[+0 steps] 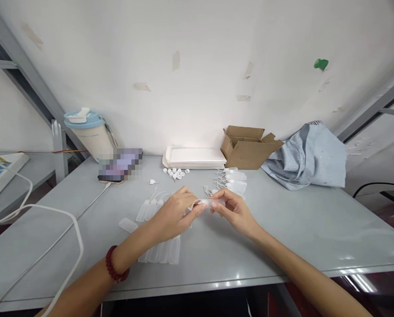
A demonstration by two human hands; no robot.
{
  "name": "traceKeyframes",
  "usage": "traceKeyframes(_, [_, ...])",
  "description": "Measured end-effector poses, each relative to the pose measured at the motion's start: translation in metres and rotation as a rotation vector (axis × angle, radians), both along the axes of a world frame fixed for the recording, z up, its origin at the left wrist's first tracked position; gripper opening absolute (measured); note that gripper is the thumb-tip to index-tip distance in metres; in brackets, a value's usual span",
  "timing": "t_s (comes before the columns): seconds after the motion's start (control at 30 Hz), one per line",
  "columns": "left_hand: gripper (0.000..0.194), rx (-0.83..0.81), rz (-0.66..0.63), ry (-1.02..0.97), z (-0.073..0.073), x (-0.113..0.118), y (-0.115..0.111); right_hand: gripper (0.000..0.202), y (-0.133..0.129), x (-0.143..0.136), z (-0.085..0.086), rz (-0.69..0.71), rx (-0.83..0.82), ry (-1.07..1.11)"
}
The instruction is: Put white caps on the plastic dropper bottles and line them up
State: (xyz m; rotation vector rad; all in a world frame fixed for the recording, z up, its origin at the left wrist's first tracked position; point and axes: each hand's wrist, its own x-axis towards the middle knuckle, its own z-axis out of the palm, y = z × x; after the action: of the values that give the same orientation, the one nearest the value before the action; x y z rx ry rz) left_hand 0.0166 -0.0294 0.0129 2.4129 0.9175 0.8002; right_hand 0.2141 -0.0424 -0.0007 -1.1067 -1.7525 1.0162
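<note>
Over the middle of the grey table, both hands hold one small translucent plastic bottle (pixel 220 202) lying sideways. My left hand (pixel 177 211) is closed, its thumb and fingertips at the white cap end with a thin loop. The bottle's clear body is pinched in my right hand (pixel 235 212). Under and beside my left arm lie flat translucent bottles (pixel 172 252) in rows, some with strings, and a loose one (pixel 128 225) to the left. More bottles with loops (pixel 235 177) are piled beyond my right hand. White caps (pixel 176 173) form a small heap behind, with a single cap (pixel 153 181) apart from them.
Along the wall stand a lidded cup (pixel 91 136), a stack of white envelopes (pixel 197 157), an open cardboard box (pixel 249 152) and a light blue cloth (pixel 311 158). A phone (pixel 121 165) is plugged into a white cable (pixel 74 220) that runs across the table's left side.
</note>
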Motion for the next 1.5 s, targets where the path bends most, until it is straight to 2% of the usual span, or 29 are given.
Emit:
traceKeyframes(0.13, [0.037,-0.165,0.059,-0.025,0.005,0.0,-0.002,0.012,-0.003,-0.001,-0.006,-0.071,0.399,-0.203])
traceKeyframes(0.23, [0.037,-0.269,0.092,-0.036,0.007,0.0,-0.003,0.01,-0.001,-0.003,-0.012,-0.062,0.695,-0.256])
traceKeyframes(0.33, [0.038,-0.313,0.096,-0.039,0.006,0.001,-0.004,0.012,-0.002,-0.004,-0.013,-0.063,0.772,-0.261])
traceKeyframes(0.47, [0.033,-0.183,0.075,-0.093,0.001,0.004,-0.004,0.01,-0.007,-0.003,-0.008,-0.073,0.548,-0.209])
traceKeyframes(0.67, [0.025,-0.007,-0.006,-0.129,-0.001,0.006,-0.006,0.02,-0.01,-0.001,0.001,-0.03,0.183,-0.093])
traceKeyframes(0.97, [0.021,0.256,-0.042,-0.083,-0.009,0.008,-0.006,0.026,-0.001,-0.003,0.0,0.049,-0.264,0.308])
traceKeyframes(1.3, [0.022,0.46,-0.032,0.093,-0.013,0.007,-0.004,0.034,0.006,-0.003,-0.001,0.148,-0.566,0.433])
traceKeyframes(1.5, [0.024,0.417,-0.032,0.058,-0.013,0.006,-0.003,0.038,0.006,-0.003,0.002,0.151,-0.644,0.422])
